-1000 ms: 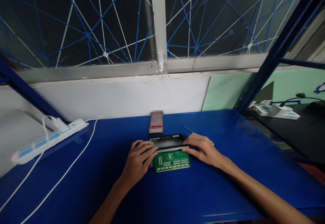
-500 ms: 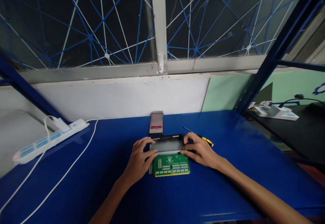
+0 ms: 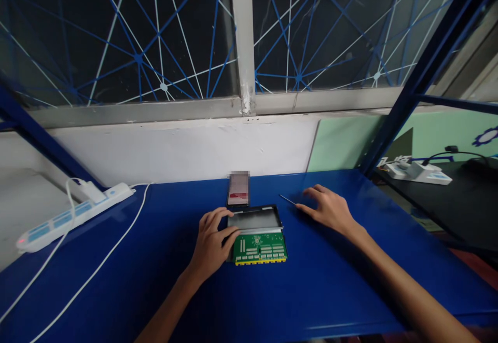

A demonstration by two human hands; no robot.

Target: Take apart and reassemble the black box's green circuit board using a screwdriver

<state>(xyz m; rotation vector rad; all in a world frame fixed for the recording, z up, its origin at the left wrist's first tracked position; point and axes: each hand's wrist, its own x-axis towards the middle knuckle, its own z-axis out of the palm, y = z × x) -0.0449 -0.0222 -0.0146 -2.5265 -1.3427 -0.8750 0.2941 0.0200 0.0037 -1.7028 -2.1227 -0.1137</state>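
A dark metal cover [image 3: 254, 219] lies over the far part of a green circuit board [image 3: 260, 247]. The board's near edge carries a yellow strip with a row of connectors. Around the cover's left end, my left hand [image 3: 212, 236] is closed, thumb in front and fingers behind. My right hand [image 3: 330, 208] is off to the right, above a screwdriver [image 3: 287, 199] on the table. Its thumb and forefinger are apart, near the thin shaft. The screwdriver's handle is hidden beneath that hand.
A phone [image 3: 238, 188] stands behind the cover. On the left lies a white power strip [image 3: 73, 216] with a white cable [image 3: 105, 268] running forward across the blue table [image 3: 311, 291]. Blue frame posts rise at both sides. Another power strip [image 3: 420, 172] sits on a black table at right.
My right hand has let go of the cover's right end and moved right, over the screwdriver. My left hand keeps its hold on the cover.
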